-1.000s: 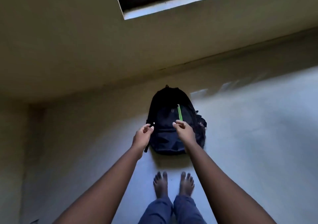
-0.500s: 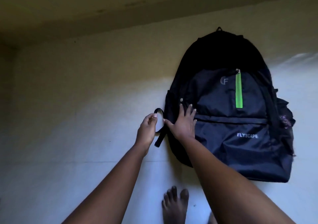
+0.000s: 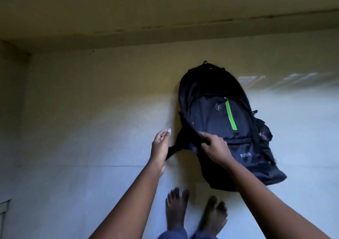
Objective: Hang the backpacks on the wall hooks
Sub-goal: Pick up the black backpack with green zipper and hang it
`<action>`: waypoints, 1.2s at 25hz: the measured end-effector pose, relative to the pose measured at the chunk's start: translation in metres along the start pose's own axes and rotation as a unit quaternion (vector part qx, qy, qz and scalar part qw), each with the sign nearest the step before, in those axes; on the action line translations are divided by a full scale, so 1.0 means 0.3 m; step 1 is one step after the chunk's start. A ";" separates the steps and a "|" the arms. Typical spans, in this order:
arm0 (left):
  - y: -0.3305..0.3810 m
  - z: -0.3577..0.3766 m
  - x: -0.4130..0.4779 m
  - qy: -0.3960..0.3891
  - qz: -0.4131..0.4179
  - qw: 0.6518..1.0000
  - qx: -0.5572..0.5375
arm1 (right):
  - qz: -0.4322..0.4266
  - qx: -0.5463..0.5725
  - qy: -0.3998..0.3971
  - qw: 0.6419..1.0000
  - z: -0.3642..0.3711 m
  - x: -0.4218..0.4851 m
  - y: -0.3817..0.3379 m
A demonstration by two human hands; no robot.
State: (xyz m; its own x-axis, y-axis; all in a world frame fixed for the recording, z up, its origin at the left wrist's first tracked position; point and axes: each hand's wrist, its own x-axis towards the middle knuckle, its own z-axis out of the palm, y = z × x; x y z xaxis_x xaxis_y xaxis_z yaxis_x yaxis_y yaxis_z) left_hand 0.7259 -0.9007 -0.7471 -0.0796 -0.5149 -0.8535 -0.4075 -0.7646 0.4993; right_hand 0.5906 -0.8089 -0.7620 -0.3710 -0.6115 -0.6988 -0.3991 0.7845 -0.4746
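Note:
A black backpack (image 3: 218, 121) with a green zip strip sits flat against the pale wall, its top loop (image 3: 205, 62) uppermost. I cannot make out a hook there. My right hand (image 3: 213, 147) pinches the fabric at the bag's left edge and pulls it up, so the bag tilts. My left hand (image 3: 161, 145) is just left of the bag with its fingers up and loose. A black shoulder strap (image 3: 178, 143) runs from the bag down past the heel of that palm.
My two bare feet (image 3: 194, 211) stand close below the bag. A darker ledge band (image 3: 165, 35) crosses the wall above. A wall corner (image 3: 27, 59) lies at the far left. Bright window light falls on the wall at the right (image 3: 293, 84).
My right hand went from lying flat on the bag to pinching its left edge. My left hand let go of the strap loop and opened. The bag has tilted.

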 end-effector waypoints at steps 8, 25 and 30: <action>0.314 0.018 -0.469 -0.063 -0.111 0.987 -0.095 | -0.135 0.230 -0.115 0.957 -0.322 -0.505 -0.221; 0.404 -0.217 -1.464 -0.118 0.179 0.974 0.077 | 0.067 0.283 0.132 0.948 -0.631 -1.166 -0.756; 0.529 -0.263 -1.578 -0.175 0.141 0.973 0.042 | -0.022 0.236 0.156 0.959 -0.723 -1.286 -0.722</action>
State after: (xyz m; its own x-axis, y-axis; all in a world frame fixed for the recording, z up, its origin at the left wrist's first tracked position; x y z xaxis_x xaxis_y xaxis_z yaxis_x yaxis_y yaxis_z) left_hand 0.7707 -0.8089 -0.2522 -0.4990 -0.5248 -0.6896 -0.3962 -0.5696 0.7202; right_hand 0.6384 -0.7651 -0.2736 -0.6247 -0.5878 -0.5141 -0.0231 0.6720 -0.7402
